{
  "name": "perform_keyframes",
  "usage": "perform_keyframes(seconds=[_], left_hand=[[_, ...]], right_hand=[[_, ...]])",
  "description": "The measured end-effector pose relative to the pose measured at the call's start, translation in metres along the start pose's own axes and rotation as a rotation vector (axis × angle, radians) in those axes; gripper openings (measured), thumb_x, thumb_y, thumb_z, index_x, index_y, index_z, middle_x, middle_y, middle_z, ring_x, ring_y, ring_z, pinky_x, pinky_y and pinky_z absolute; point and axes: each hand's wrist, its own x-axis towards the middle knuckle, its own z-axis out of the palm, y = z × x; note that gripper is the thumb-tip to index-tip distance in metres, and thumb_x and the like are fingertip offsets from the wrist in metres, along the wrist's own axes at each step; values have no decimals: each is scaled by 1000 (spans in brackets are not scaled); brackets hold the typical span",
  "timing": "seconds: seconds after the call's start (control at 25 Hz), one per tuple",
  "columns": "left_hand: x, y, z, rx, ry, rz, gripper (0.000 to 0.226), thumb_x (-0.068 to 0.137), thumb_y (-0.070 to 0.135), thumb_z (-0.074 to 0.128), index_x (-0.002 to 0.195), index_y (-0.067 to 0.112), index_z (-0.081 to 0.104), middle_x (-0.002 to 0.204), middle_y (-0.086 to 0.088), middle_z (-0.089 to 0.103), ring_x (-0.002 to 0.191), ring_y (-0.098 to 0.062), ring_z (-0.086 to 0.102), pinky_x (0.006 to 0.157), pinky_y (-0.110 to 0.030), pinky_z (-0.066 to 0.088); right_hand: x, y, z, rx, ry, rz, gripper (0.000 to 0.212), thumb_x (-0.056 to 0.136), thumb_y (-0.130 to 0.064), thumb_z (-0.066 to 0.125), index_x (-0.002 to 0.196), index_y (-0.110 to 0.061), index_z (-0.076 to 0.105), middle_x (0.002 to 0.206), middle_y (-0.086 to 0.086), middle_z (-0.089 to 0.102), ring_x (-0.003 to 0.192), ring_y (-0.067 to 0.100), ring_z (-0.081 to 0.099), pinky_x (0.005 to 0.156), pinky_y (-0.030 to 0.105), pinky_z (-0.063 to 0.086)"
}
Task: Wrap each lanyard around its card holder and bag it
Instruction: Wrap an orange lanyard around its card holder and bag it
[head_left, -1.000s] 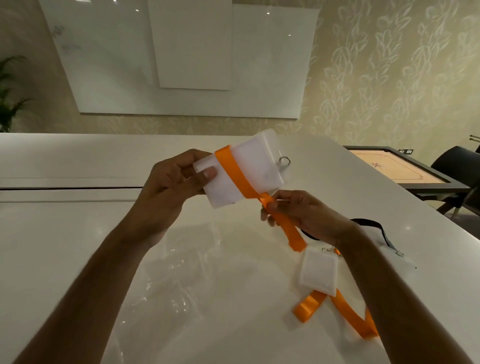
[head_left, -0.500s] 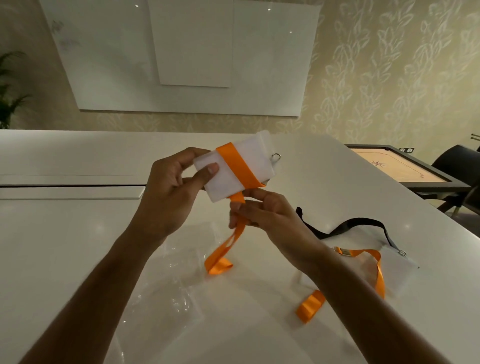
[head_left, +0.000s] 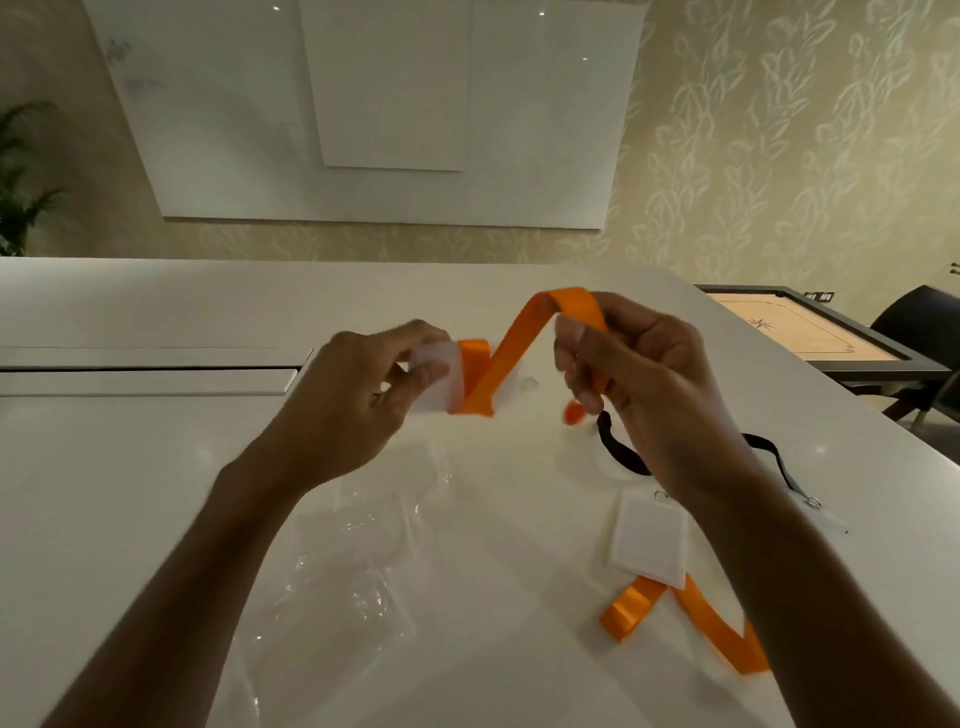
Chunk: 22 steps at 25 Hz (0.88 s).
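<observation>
Orange ribbon lanyard is mid-wrap around a frosted white card holder, which is held up in the air a bit above the surface, roughly centre of view. Left hand has a closed grip on the holder's left end, thumb on the near face and fingers behind, with one band of ribbon sitting across the middle. Right hand is pinched shut on the free run of ribbon, lifted up and over so it arcs above the holder, and the loose tail pokes out under the fingers. If you ask me, the trick for this step is keeping light tension on that strap so the turns lie flat next to each other instead of twisting, and parking the left thumb on the last turn so nothing slips while the right hand comes round again. Don't yank it though, that thin plastic looks like it would bow. Down on the surface near the right forearm there's a second card holder with its own orange lanyard trailing loose, plus a black lanyard partly hidden behind the wrist. Clear plastic bags lie crumpled between the arms, so bagging isn't done for this one yet.
</observation>
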Motion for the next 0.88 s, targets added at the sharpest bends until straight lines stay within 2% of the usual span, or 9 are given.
perform_keyframes(seconds=[0.12, 0.24, 0.36, 0.4, 0.48, 0.56, 0.64, 0.72, 0.88], left_hand=[[-4, 11, 9, -136, -248, 44, 26, 91, 32, 49, 113, 25, 62, 104, 14, 66, 95, -2, 64, 79, -12, 51], [-5, 19, 9, -239, -329, 39, 22, 93, 32, 51, 111, 27, 64, 103, 21, 65, 99, -2, 62, 79, -9, 48], [-3, 26, 2, -382, -258, 47, 17, 92, 28, 56, 107, 28, 63, 98, 14, 69, 96, -7, 65, 80, -15, 51], [-2, 27, 0, -447, -209, 26, 16, 90, 26, 57, 106, 26, 63, 96, 12, 70, 94, -8, 66, 78, -16, 52], [1, 25, -5, -559, -94, -30, 18, 87, 23, 56, 103, 21, 64, 94, 4, 69, 92, -11, 66, 75, -18, 52], [2, 22, -9, -592, 4, -58, 21, 86, 21, 55, 104, 15, 63, 96, -3, 68, 89, -14, 65, 72, -22, 54], [2, 19, -11, -627, 57, -107, 23, 86, 21, 54, 106, 15, 62, 99, -5, 67, 89, -17, 66, 69, -25, 56], [2, 16, -12, -668, 87, -162, 28, 85, 22, 53, 110, 13, 61, 103, -9, 68, 92, -20, 68, 69, -28, 58], [4, 11, -9, -619, 154, -238, 19, 89, 21, 56, 107, 20, 62, 102, -3, 68, 93, -18, 69, 67, -27, 59]], right_hand=[[3, 3, -8, 36, 40, 26, 27, 93, -24, 58, 118, -16, 66, 105, 4, 74, 55, 7, 53, 58, 19, 46], [7, 11, -11, 68, 50, 101, 34, 96, -31, 51, 123, -15, 63, 120, 4, 71, 76, 7, 64, 66, 20, 50], [9, 23, -13, 157, -31, 249, 43, 98, -45, 39, 122, -22, 65, 126, 0, 69, 109, 14, 66, 96, 37, 49], [8, 26, -12, 240, -91, 294, 42, 95, -46, 40, 116, -24, 69, 122, -2, 70, 110, 15, 66, 97, 40, 49], [5, 34, -9, 448, -171, 343, 30, 85, -42, 54, 98, -22, 72, 99, -4, 72, 94, 13, 67, 87, 35, 51], [4, 42, -2, 593, -214, 407, 35, 78, -36, 59, 105, -15, 62, 102, 6, 67, 101, 21, 64, 96, 41, 44], [1, 52, 5, 551, -258, 441, 42, 81, -32, 48, 116, -13, 59, 119, 11, 66, 121, 26, 59, 106, 48, 37], [-1, 57, 15, 508, -271, 439, 40, 85, -24, 41, 113, -19, 69, 124, 8, 68, 126, 24, 57, 106, 47, 37], [-6, 55, 34, 222, -328, 339, 32, 90, -26, 55, 119, -34, 66, 126, -5, 68, 123, 13, 59, 103, 33, 46]])
